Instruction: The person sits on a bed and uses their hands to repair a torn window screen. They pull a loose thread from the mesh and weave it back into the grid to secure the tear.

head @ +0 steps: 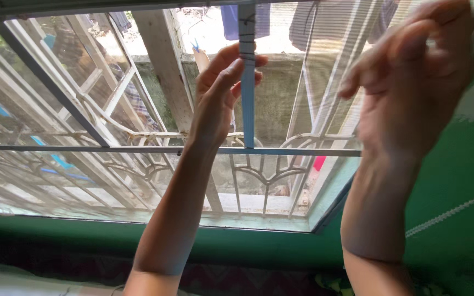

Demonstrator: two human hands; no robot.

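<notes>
The upright blue strip [247, 82] stands against the window mesh, above the horizontal bar [138, 149]. The left hand [219, 101] pinches it between thumb and fingers, seemingly to keep it straight. The right hand [412, 82], blurred near the green wall [456, 181], is raised with fingers curled; whether it grips anything I cannot tell.

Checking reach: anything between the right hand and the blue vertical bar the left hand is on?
Nothing visible. The left hand already grips the blue bar. The right hand, blurred, is raised to the bar's right, with only open space in front of the window mesh between them.
</notes>
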